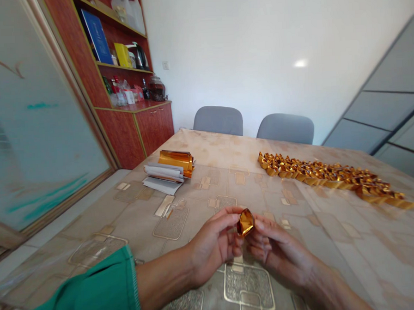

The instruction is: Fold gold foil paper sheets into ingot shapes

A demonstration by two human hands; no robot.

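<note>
Between my two hands, above the near part of the table, is a small folded gold foil paper ingot [245, 223]. My left hand [216, 242] grips its left side with thumb and fingers. On the other side, my right hand [283, 246] pinches the right edge, its fingers curled below. Off to the right lies a long block of finished gold foil ingots [326, 174], packed in rows. A stack of gold foil sheets [176, 161] rests at the left, curled up, with grey-white backed sheets [163, 175] in front.
A patterned cover [196, 206] lies over the table. Two grey chairs [217, 119] stand at its far side against the white wall. A red-brown shelf cabinet [132, 126] with bottles and a kettle is at the back left, beside a sliding glass door [41, 117].
</note>
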